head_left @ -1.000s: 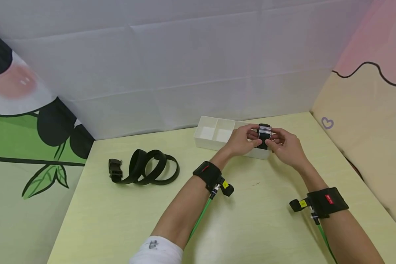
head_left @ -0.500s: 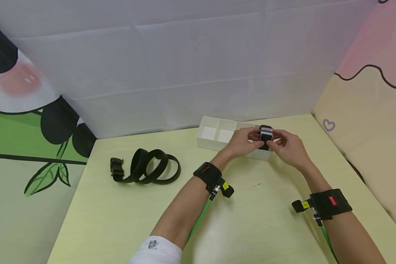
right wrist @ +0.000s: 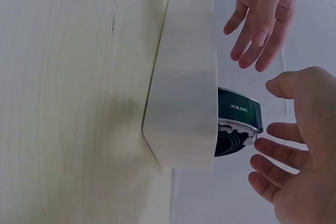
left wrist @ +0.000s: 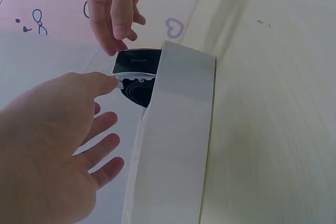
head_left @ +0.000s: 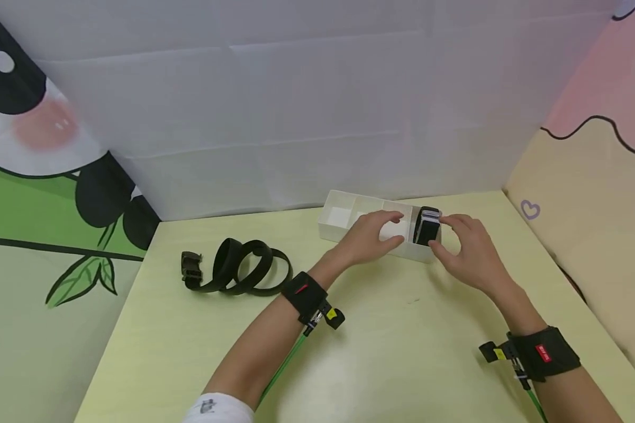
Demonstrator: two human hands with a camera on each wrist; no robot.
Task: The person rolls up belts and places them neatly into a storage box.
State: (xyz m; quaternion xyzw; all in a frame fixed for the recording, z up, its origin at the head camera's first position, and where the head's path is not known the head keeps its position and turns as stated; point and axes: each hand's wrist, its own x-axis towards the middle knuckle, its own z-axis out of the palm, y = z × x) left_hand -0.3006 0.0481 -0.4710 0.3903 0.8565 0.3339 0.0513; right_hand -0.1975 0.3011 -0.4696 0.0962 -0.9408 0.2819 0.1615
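Observation:
A tightly rolled black belt (head_left: 428,228) with a silver-edged buckle stands in the right end compartment of the white divided box (head_left: 413,252), its top above the rim. My left hand (head_left: 367,236) is to the left of it, thumb and fingers spread, holding nothing. On the belt's right side is my right hand (head_left: 470,252), fingers loosely bent. Its fingertips are at or very near the belt; whether they touch is unclear. In the right wrist view, the buckle plate (right wrist: 239,107) bears small lettering. The lower part of the roll is hidden by the box wall.
Another black belt (head_left: 227,264), loosely coiled, lies on the left of the pale wooden table (head_left: 391,352), its buckle at the left end. The box has several compartments and stands near the white back wall (head_left: 275,117). A cream printed panel (head_left: 603,235) borders the right side.
Both hands have let go of the rolled belt, which now stands in the box. The left hand has moved left and spread its fingers; the right hand has drawn slightly right. The view has shifted a little.

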